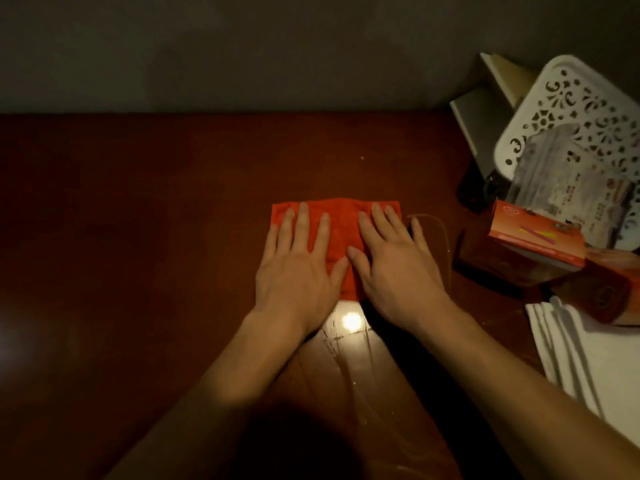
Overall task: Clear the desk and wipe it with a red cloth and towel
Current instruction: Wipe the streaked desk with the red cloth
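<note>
Both hands: left hand (298, 265), right hand (394, 261) flat, fingers spread | pressing red cloth (337, 233) beneath onto desk (138, 237), likely for even wiping pressure | white towel (588, 355) right of right hand, probably for drying

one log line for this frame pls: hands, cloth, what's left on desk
left hand: flat on red cloth | right hand: flat on red cloth | desk: wiping | white towel: right edge, untouched | boxes, basket: right

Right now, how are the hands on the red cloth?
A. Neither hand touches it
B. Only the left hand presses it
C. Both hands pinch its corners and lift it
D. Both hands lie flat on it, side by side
D: the left hand and the right hand both rest palm-down with straight fingers on the red cloth, which lies flat on the desk.
</note>
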`<state>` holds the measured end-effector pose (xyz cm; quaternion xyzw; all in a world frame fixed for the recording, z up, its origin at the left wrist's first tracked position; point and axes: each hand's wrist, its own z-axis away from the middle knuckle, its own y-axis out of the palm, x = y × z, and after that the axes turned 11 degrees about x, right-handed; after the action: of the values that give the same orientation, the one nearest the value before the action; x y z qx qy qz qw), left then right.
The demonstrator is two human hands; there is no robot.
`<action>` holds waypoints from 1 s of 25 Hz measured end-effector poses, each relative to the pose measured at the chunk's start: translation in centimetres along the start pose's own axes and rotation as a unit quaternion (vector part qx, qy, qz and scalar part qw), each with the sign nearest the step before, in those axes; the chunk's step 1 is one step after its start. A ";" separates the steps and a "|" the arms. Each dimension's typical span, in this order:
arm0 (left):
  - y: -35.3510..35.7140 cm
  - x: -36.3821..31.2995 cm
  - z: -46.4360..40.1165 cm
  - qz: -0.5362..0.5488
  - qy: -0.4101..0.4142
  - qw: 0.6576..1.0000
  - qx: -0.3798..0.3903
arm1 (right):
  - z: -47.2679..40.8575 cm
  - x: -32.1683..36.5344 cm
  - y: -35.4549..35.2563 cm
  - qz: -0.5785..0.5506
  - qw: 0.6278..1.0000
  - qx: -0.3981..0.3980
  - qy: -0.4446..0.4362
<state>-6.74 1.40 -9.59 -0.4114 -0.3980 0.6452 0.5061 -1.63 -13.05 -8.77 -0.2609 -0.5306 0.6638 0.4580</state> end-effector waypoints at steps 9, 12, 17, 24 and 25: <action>7.9 -4.4 17.0 0.016 0.026 0.999 -0.030 | 17.8 0.7 5.6 0.004 0.999 0.035 -0.019; 6.6 -3.0 14.4 -0.009 0.012 0.999 -0.041 | 15.1 0.3 4.8 0.009 1.000 0.007 -0.029; 3.4 -1.1 7.3 -0.005 -0.022 1.000 0.022 | 7.4 0.2 2.9 0.010 1.000 0.015 -0.020; 8.2 -3.5 18.2 0.018 -0.002 0.998 -0.059 | 18.0 1.2 6.3 0.006 0.999 0.015 -0.046; 9.2 -4.1 20.4 0.016 0.003 0.998 -0.055 | 20.4 1.2 7.2 0.010 0.999 0.020 -0.047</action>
<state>-28.15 -6.15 -10.58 -0.4470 -0.4241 0.6293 0.4737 -21.52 -21.58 -9.26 -0.2253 -0.5357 0.6905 0.4307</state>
